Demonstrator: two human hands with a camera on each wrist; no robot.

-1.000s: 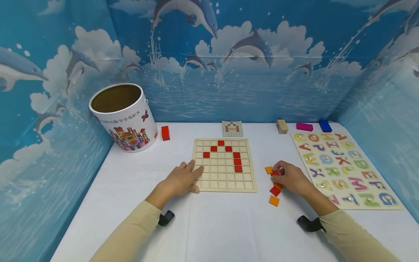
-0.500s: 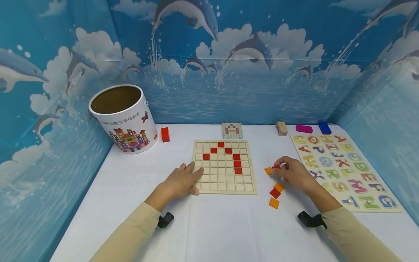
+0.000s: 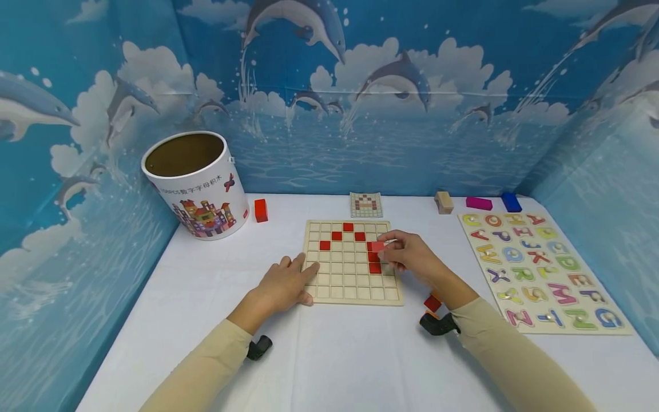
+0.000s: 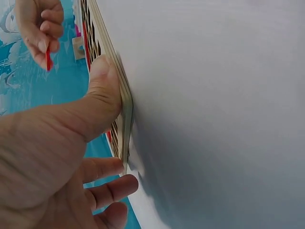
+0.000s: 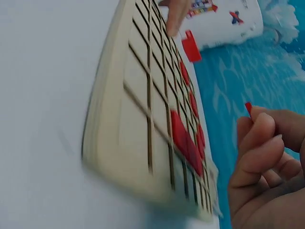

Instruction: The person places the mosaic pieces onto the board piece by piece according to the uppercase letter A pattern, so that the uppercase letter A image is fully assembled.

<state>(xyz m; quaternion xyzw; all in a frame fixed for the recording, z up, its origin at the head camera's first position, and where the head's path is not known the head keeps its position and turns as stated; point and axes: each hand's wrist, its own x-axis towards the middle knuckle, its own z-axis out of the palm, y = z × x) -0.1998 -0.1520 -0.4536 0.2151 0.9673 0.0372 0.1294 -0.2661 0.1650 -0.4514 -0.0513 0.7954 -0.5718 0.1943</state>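
Note:
The square wooden grid board (image 3: pixel 342 280) lies at the middle of the table with several red tiles set in its upper squares. My left hand (image 3: pixel 282 286) rests at the board's left edge, one finger reaching onto the squares; in the left wrist view the thumb (image 4: pixel 102 83) lies along the rim. Between thumb and fingers my right hand (image 3: pixel 412 257) pinches a red square tile (image 3: pixel 378 246). It hovers over the board's right side, overlapping the column of red tiles (image 3: pixel 374 268). In the right wrist view, only the held tile's narrow edge (image 5: pixel 248 109) shows.
Loose tiles, including a red one (image 3: pixel 433 302), lie partly hidden under my right forearm. A small pattern card (image 3: pixel 366 205) sits behind the board. The alphabet puzzle (image 3: pixel 546 269) lies right, a white bucket (image 3: pixel 206 200) stands left. Blocks, one red (image 3: pixel 261 210), line the back.
My right hand has lifted the red tile off the loose pile and carried it left to above the board. My left hand has stayed at the board's left edge.

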